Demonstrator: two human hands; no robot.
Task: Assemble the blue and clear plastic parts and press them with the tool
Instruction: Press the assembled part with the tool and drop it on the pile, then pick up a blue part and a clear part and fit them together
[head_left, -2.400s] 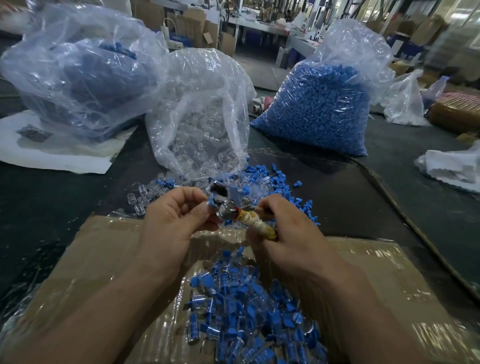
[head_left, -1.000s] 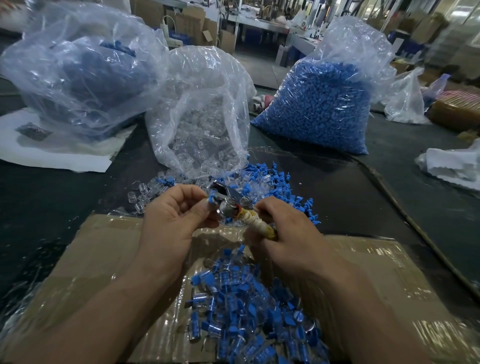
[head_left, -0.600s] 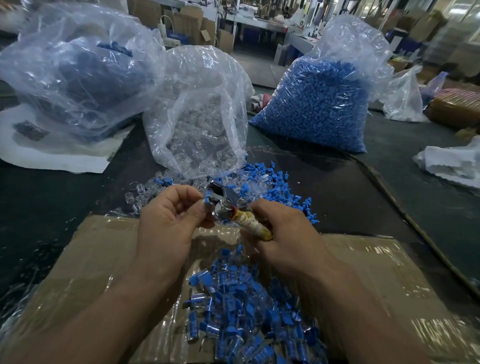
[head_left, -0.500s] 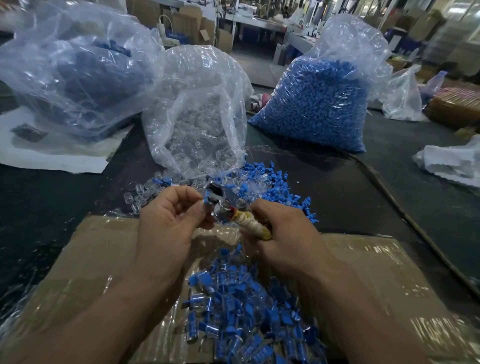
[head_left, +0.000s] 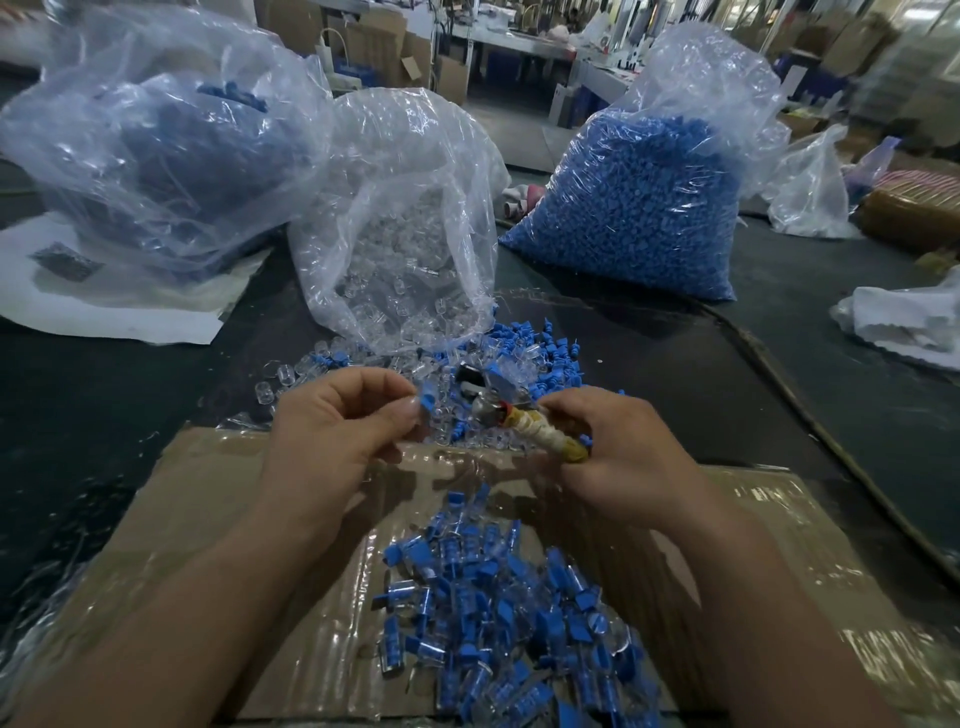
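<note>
Part (head_left: 428, 403) being pinched in left hand (head_left: 332, 431), lying just left of tool (head_left: 540, 439), not touching; right hand (head_left: 623, 457) gripping tool handle, slanting down-right.

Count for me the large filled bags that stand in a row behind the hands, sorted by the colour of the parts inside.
Blue parts: 2, the left bag and the right bag
Clear parts: 1, the middle bag
Total: 3 bags
</note>
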